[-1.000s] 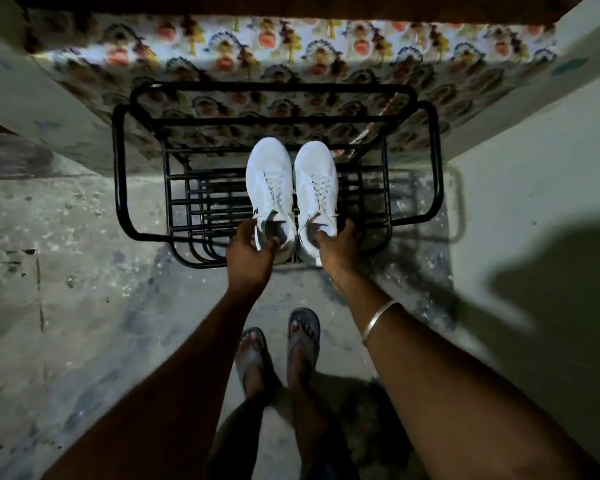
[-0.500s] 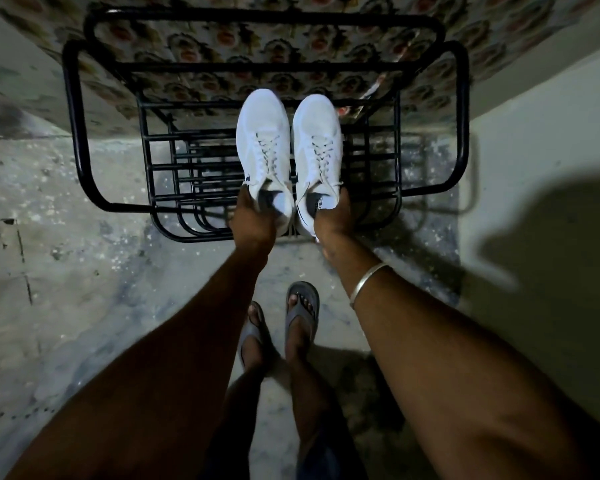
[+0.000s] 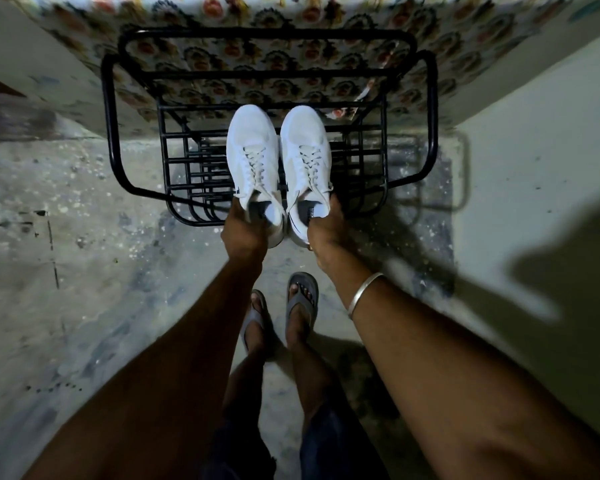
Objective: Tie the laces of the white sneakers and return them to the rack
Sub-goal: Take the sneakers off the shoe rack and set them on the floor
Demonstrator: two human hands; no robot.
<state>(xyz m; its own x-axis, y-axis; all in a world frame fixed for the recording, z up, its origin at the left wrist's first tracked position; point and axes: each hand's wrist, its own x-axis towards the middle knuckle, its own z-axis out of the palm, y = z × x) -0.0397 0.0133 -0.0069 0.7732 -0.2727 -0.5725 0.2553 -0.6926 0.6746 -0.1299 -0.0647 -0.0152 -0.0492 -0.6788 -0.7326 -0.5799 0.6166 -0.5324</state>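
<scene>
The pair of white lace-up fabric sneakers, the left sneaker (image 3: 253,161) and the right sneaker (image 3: 305,157), sit side by side with toes pointing toward the back rail of the black metal wire shoe rack (image 3: 108,133). They lie over the middle of its top tier, heels at or just past the front edge. Whether the soles rest on the bars or hang just above them cannot be told. The laces look drawn tight across both tongues, with ends trailing toward the collars; the knots themselves are too small to judge.

The left hand (image 3: 245,233) closes round the heel collar of the left sneaker, fingers curled into the opening. The right hand (image 3: 326,230), a pale metal bangle (image 3: 364,294) on its wrist, grips the heel of the right sneaker likewise.

The step in hand appears to be the return to the rack. Next, the shoes likely need setting squarely on the bars, heels clear of the front edge, then both grips released.

Behind the rack hangs a patterned floral cloth (image 3: 291,15); below, grey sandals (image 3: 302,296) stand on the stained concrete floor (image 3: 84,271).
</scene>
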